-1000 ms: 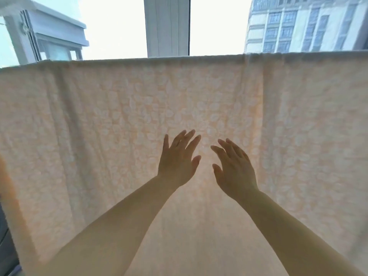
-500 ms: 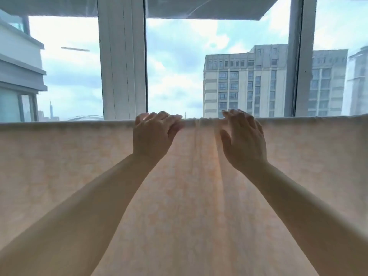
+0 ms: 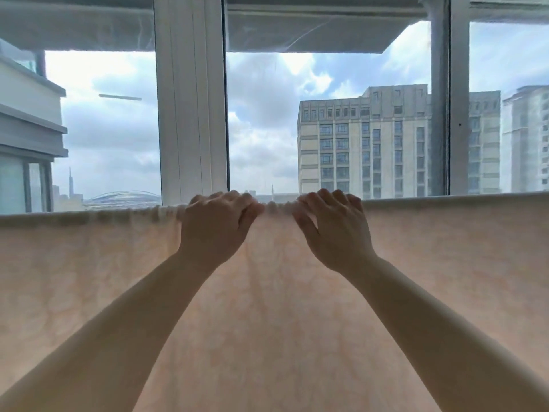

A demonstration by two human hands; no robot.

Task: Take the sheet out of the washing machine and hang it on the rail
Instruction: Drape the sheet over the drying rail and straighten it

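A pale peach sheet (image 3: 267,307) with a faint pattern hangs across the whole view, folded over a rail that it hides. My left hand (image 3: 215,227) and my right hand (image 3: 332,230) sit side by side on the top fold at the middle, a short gap between them. The fingers of both hands curl over the fold and hold the cloth there. The right thumb points down the front of the sheet. Left of my left hand the top edge is bunched into small gathers; right of my right hand it lies smooth.
Just behind the sheet stands a large window with a white frame post (image 3: 193,99) and a grey post (image 3: 439,99). Tall buildings (image 3: 365,144) and cloudy sky show through the glass. The sheet fills the lower half of the view.
Both hands rose from the middle of the sheet, where they were spread open, to its top fold and curled over it. My view tilted up. The top edge left of my left hand has gathered.
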